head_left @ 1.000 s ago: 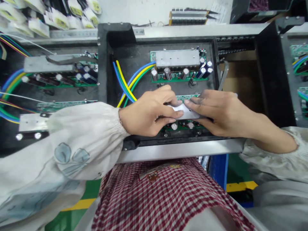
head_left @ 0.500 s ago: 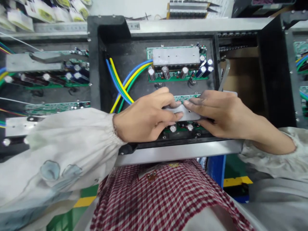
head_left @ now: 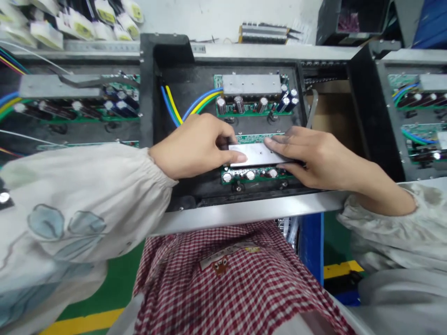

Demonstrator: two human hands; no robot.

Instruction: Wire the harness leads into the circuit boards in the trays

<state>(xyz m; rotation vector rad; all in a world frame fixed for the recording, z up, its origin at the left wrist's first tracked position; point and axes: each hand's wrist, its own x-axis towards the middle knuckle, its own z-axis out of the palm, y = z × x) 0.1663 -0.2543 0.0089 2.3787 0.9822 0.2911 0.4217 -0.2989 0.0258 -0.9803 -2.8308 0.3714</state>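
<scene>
A green circuit board with a flat aluminium heat sink lies in the near part of a black metal chassis. My left hand grips the heat sink's left end, fingers curled over its edge. My right hand lies on the right end, fingers stretched flat along the top with the thumb under the front edge. Behind them sits a second board with its own heat sink and capacitors. Blue, yellow and green wires run from that board and pass behind my left hand.
Similar chassis with boards stand to the left and right. A brown cardboard-coloured gap lies right of the chassis. Labelled packets hang at the back left. A steel bench rail runs along the front.
My hands have slid apart along the heat sink, baring its middle. The left hand moved left to the end; the right fingers now lie flatter. The camera shifted a little.
</scene>
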